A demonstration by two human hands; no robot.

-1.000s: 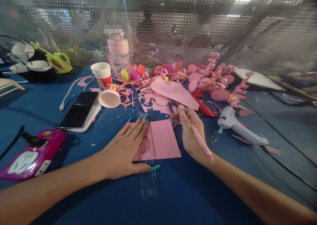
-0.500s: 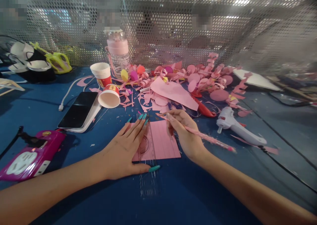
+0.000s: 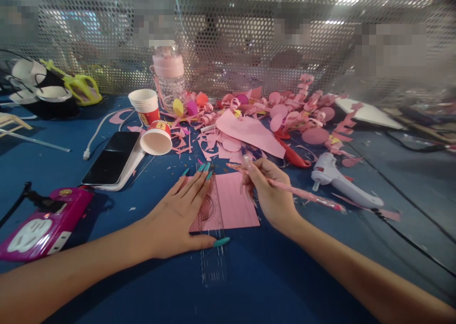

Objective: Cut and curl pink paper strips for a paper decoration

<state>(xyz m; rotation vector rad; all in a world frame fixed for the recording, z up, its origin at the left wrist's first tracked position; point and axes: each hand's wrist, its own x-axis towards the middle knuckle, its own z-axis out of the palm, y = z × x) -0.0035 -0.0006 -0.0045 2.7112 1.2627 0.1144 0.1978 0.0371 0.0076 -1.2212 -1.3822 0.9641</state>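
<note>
My left hand (image 3: 174,214) lies flat with its fingers stretched out, pressing a clear plastic ruler (image 3: 213,260) onto a sheet of pink paper (image 3: 238,210). The ruler runs lengthwise across the sheet and sticks out past its near edge. Faint lines cross the paper to the right of the ruler. In my right hand (image 3: 272,193) is a pink pencil (image 3: 302,193), pinched between thumb and fingers. Its tip points left, just above the paper's far edge; whether it touches anything I cannot tell.
Pink paper scraps (image 3: 249,129) spread along the back. On the left are a phone (image 3: 112,157), two paper cups (image 3: 156,138), a magenta power strip (image 3: 46,224) and a bottle (image 3: 169,77). A glue gun (image 3: 342,184) with its cable lies right. A perforated metal panel (image 3: 228,43) stands behind.
My right hand has shifted slightly right with the pencil, whose back end has moved a little right. My left hand, the ruler and the pink paper stay where they were.
</note>
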